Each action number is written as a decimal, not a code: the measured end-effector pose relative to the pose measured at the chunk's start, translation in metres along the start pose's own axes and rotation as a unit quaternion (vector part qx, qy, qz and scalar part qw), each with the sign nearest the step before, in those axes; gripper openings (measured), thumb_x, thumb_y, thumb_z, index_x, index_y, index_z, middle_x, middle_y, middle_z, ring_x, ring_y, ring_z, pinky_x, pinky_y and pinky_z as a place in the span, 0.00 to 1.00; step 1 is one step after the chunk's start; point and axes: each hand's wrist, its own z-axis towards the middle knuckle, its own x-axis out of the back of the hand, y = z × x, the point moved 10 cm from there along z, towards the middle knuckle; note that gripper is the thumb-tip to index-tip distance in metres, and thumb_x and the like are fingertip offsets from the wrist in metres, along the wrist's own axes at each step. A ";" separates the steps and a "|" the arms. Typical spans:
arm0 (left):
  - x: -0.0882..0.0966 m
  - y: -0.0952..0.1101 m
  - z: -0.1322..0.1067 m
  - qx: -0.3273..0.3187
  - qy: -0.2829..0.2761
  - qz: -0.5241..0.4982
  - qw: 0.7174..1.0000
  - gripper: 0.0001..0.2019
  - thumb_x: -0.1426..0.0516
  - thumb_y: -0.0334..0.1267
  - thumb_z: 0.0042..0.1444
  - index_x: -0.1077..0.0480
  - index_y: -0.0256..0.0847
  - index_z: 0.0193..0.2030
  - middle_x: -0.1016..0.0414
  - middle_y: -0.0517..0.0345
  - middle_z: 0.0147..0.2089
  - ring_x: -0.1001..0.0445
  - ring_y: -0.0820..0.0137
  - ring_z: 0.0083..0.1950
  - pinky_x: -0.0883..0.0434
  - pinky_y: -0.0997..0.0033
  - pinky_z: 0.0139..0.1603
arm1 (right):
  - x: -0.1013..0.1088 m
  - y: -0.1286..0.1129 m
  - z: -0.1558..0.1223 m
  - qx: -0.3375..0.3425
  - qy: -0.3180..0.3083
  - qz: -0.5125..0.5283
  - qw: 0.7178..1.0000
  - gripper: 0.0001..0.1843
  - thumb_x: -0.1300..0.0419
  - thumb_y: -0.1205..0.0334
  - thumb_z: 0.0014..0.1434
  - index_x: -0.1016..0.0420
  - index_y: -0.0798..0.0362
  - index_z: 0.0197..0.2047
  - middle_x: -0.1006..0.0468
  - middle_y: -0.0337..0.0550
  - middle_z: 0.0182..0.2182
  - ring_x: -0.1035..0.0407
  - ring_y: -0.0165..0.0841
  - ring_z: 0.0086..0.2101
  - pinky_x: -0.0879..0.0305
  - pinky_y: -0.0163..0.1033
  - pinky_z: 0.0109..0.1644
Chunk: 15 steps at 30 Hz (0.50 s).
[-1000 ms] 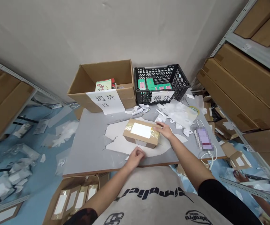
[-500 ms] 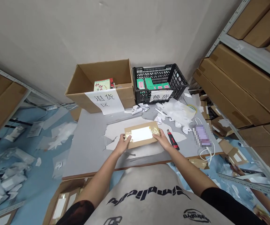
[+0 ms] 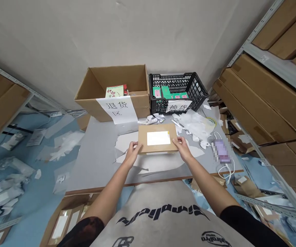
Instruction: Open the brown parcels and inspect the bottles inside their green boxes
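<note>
Brown cardboard parcel [image 3: 158, 138] sits between my hands, flat side up, with a white rectangular label [image 3: 158, 138] on its top face. My left hand [image 3: 132, 154] grips the near left corner and my right hand [image 3: 182, 149] the near right corner, both narrowly closed on the card (whether the parcel has left the surface, I cannot tell). It lies over a torn sheet of white paper [image 3: 150, 165] on the grey worktop [image 3: 96, 164], toward the far middle.

Beyond it, at the far left, stands an open tan cardboard carton [image 3: 137, 82] with a white paper sign [image 3: 116, 109] reading 退货区 taped to its front. Just to its right is a black plastic mesh crate [image 3: 178, 82] holding green packs [image 3: 164, 92], its own paper sign [image 3: 178, 105] reading 换货. Crumpled white paper scraps [image 3: 195, 125] cover the far right of the worktop, near a pixelated object [image 3: 222, 153] (too blurred to name) with a white cable [image 3: 223, 170]. Steel shelving [image 3: 263, 58] loaded with flat brown cartons runs along the right.
</note>
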 end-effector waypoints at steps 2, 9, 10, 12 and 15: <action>-0.005 -0.021 0.000 0.036 0.023 0.022 0.999 0.23 0.40 0.57 0.52 0.34 0.42 0.45 0.28 0.47 0.53 0.27 0.58 0.53 0.30 0.59 0.53 | -0.008 0.024 -0.007 -0.044 -0.026 0.010 0.999 0.28 0.33 0.42 0.48 0.29 0.45 0.48 0.22 0.44 0.42 0.27 0.42 0.44 0.31 0.45 0.47; -0.024 -0.056 0.004 0.104 -0.044 -0.009 0.994 0.34 0.33 0.49 0.46 0.36 0.43 0.59 0.28 0.45 0.56 0.24 0.57 0.52 0.29 0.59 0.51 | -0.021 0.057 -0.013 -0.098 -0.075 0.066 0.990 0.36 0.32 0.47 0.47 0.33 0.42 0.60 0.22 0.43 0.49 0.26 0.42 0.46 0.31 0.46 0.51; -0.026 -0.054 0.005 0.106 -0.062 -0.026 0.992 0.34 0.33 0.47 0.45 0.36 0.44 0.59 0.27 0.45 0.56 0.24 0.58 0.53 0.29 0.59 0.51 | -0.023 0.055 -0.012 -0.104 -0.085 0.067 0.989 0.36 0.32 0.49 0.47 0.33 0.42 0.60 0.21 0.43 0.48 0.26 0.42 0.46 0.31 0.46 0.50; -0.026 -0.045 0.006 0.103 -0.083 -0.051 0.990 0.34 0.31 0.43 0.42 0.35 0.44 0.57 0.27 0.46 0.56 0.25 0.58 0.53 0.29 0.59 0.52 | -0.024 0.044 -0.009 -0.104 -0.106 0.064 0.987 0.33 0.33 0.50 0.47 0.31 0.42 0.58 0.21 0.41 0.48 0.27 0.42 0.46 0.31 0.45 0.49; -0.021 -0.025 0.000 0.067 -0.096 -0.081 0.990 0.29 0.30 0.40 0.40 0.35 0.45 0.49 0.27 0.49 0.55 0.26 0.60 0.55 0.30 0.61 0.54 | -0.013 0.019 -0.002 -0.069 -0.095 0.086 0.989 0.19 0.35 0.46 0.50 0.28 0.43 0.44 0.21 0.38 0.44 0.28 0.40 0.45 0.33 0.42 0.48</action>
